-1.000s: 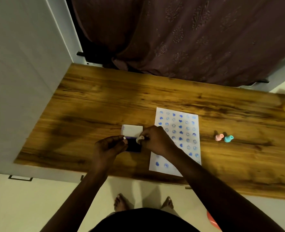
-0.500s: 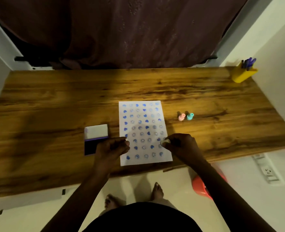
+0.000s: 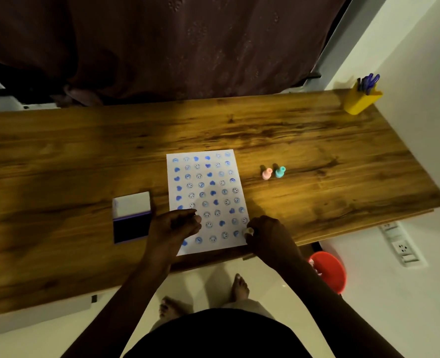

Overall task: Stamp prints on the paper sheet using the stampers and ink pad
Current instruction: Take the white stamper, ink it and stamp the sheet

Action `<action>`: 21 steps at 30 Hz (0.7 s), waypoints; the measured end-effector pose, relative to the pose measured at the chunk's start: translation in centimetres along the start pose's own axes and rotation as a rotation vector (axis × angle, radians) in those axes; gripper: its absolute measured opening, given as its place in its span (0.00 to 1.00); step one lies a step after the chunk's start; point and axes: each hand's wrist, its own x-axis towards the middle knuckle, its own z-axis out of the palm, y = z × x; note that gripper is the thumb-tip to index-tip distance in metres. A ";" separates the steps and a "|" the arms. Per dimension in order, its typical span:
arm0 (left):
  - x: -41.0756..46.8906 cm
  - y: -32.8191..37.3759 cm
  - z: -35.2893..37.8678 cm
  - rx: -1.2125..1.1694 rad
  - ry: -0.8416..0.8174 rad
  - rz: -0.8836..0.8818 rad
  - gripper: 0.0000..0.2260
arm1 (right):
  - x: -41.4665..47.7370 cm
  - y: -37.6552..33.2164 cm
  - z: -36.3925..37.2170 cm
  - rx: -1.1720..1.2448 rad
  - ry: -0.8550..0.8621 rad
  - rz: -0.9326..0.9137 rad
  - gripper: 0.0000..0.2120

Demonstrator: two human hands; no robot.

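A white paper sheet (image 3: 208, 177) lies on the wooden table (image 3: 317, 156), covered with several blue heart and smiley prints. My right hand (image 3: 268, 235) grips a small pale stamper (image 3: 248, 231) and presses it at the sheet's lower right corner. My left hand (image 3: 175, 226) rests on the sheet's lower left part with its fingers curled, holding nothing that I can see. An open ink pad (image 3: 132, 219), white lid up and dark pad toward me, sits just left of my left hand. A pink stamper (image 3: 266, 173) and a teal stamper (image 3: 280, 172) stand right of the sheet.
A yellow pen holder (image 3: 360, 98) with purple pens stands at the table's far right corner. A dark curtain (image 3: 175, 47) hangs behind the table. A red bucket (image 3: 328, 271) is on the floor by the table's near right edge, and my bare feet (image 3: 239, 288) show below.
My right hand left the ink pad with the stamper and moved right to the sheet's lower right corner. My left hand let go of the pad and shifted onto the sheet. The camera view swung right.
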 end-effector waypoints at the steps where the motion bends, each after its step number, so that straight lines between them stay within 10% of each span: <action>1: 0.0 0.0 0.0 0.005 0.005 -0.005 0.13 | 0.0 0.1 0.1 -0.008 0.006 -0.003 0.12; 21: -0.6 1.0 1.5 0.071 0.006 0.025 0.11 | 0.9 0.2 0.3 -0.010 0.008 0.037 0.14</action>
